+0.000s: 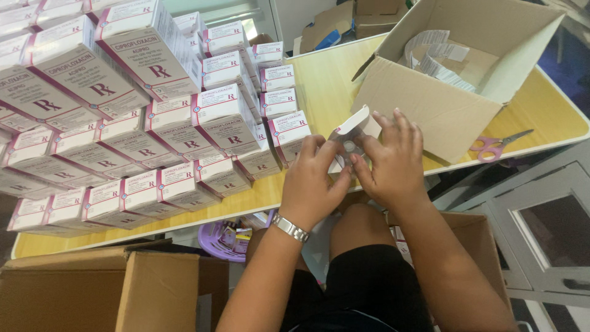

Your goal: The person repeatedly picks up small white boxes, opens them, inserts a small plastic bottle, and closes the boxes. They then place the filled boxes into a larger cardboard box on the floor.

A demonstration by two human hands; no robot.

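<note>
- both hands are close together, pinching the same silver blister pack (348,149) at the table edge, right above my knees
- my left hand (311,184) grips its near side, my right hand (393,158) holds the far side plus a small white carton (356,126) with its flap open
- stacked white and pink medicine boxes (147,117) sit left of my hands
- an open cardboard box (442,110) is just past my right hand, with pink scissors (495,146) further right

Stacked cartons (123,117) left, open box (448,80) right, scissors (498,146) beside it
</note>
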